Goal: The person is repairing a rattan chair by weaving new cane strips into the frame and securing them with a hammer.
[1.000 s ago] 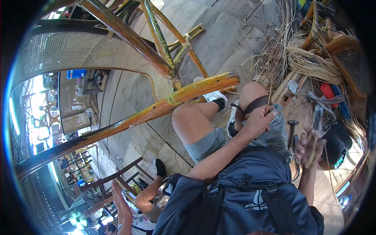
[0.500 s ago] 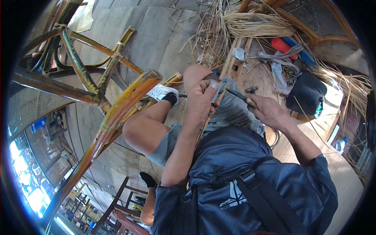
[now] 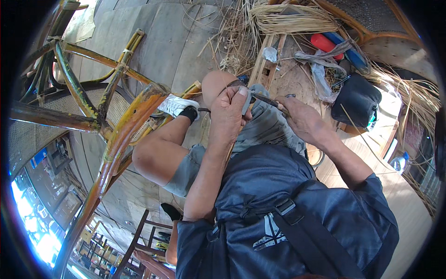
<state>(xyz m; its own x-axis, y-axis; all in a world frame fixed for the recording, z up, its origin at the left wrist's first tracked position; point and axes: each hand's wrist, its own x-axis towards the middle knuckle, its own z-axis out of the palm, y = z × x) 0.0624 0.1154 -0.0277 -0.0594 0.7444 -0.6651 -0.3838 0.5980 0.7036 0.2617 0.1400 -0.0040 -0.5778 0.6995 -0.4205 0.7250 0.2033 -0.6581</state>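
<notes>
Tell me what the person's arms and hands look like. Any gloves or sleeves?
No gloves: both the left hand and the right hand are bare, and so are the forearms. Short dark blue sleeves cover the upper arms. No watch or rings show.

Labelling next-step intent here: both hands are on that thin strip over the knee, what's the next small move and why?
Probably draw the strip a little further through the blade. The left hand pinches the strip on the knee; the right hand holds the blade against it, so a short, steady pull seems likely.
</notes>
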